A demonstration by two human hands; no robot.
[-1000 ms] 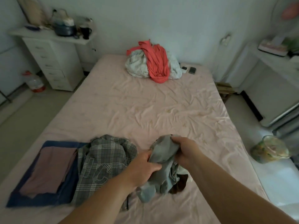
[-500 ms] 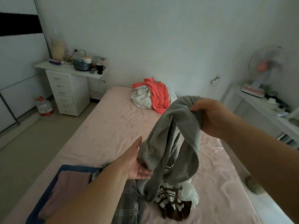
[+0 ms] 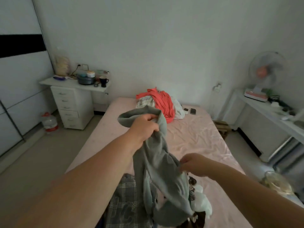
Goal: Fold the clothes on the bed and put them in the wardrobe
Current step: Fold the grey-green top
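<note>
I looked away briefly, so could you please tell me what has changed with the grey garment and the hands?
The left hand took over the raised top of the grey garment; the right hand dropped and now pinches it lower down. The garment is still off the bed; the red pile stayed put.

Drawer unit (image 3: 72, 106) left of bed (image 3: 197, 139) — fan (image 3: 264, 71) right.
</note>
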